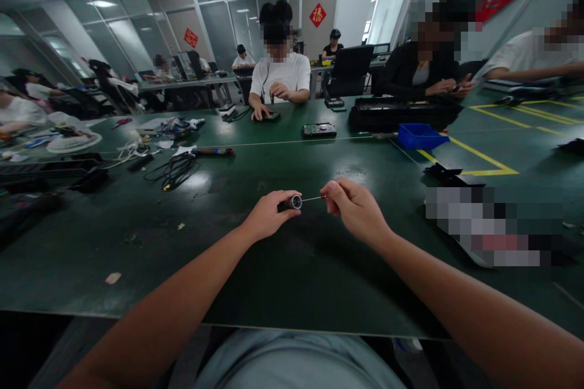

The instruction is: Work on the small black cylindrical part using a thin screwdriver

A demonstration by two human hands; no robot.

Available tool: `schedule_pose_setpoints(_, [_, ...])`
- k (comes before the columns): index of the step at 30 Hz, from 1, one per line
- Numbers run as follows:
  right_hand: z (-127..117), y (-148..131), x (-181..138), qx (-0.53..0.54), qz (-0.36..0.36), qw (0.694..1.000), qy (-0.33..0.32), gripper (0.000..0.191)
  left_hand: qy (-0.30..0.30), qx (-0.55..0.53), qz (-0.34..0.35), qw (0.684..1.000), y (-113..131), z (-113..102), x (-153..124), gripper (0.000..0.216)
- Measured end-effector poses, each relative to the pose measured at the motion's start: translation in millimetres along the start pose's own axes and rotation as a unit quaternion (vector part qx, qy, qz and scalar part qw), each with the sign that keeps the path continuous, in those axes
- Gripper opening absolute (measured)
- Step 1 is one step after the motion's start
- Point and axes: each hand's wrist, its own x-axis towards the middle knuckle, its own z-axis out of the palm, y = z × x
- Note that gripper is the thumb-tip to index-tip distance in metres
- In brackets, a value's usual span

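Observation:
My left hand (pixel 270 214) grips a short black cylinder (pixel 287 203) between thumb and fingers, above the green table. The cylinder's round, silver-rimmed end (pixel 296 202) faces right and towards me, and its inside looks dark. Pinched in my right hand (pixel 353 203) is a thin metal rod (pixel 312 199) with a reddish end at the fingers; it resembles a slim screwdriver, but most of its grip is hidden. The rod points left, and its tip meets the rim of the cylinder or lies just in front of it; I cannot tell which.
On the green table (pixel 137 243), a corded tool (pixel 214 151) and coiled black cable (pixel 173 171) lie left. A hard drive (pixel 319 129) sits ahead, a blue bin (pixel 420 135) to the right. Across the table, a person (pixel 280 76) handles a dark device.

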Motion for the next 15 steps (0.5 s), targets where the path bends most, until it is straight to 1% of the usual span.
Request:
schedule_pose_setpoints(2, [0.5,0.3,0.3,-0.011,0.009,1.000,0.004,0.028,-0.001,-0.003,-0.001,1.000,0.3,-0.3,-0.2,0.039])
schedule_pose_setpoints(6, [-0.1,0.1,0.3,-0.010,-0.001,1.000,0.009,0.017,0.005,-0.014,-0.001,1.000,1.2,-1.3,-0.4,0.039])
schedule_pose_setpoints(8, [-0.9,-1.0,-0.1,-0.020,-0.004,1.000,-0.001,0.015,0.005,-0.016,-0.003,1.000,1.7,-1.7,-0.4,0.038])
schedule_pose_setpoints(9, [-1.1,-1.6,-0.4,-0.024,-0.003,1.000,-0.010,0.016,0.005,-0.016,-0.004,1.000,1.9,-1.7,-0.4,0.038])
schedule_pose_setpoints(12, [-0.7,-1.5,-0.8,-0.024,0.007,0.999,-0.026,0.029,0.003,-0.016,-0.006,1.000,2.0,-1.6,-0.1,0.038])
schedule_pose_setpoints(13, [-0.1,-0.8,-0.7,-0.021,0.008,0.999,-0.023,0.028,0.003,-0.015,-0.007,1.000,2.0,-1.5,0.0,0.038])
schedule_pose_setpoints(15, [1.1,1.2,-0.3,-0.014,0.003,1.000,-0.005,0.020,0.004,-0.014,-0.009,1.000,1.7,-1.6,0.3,0.038])
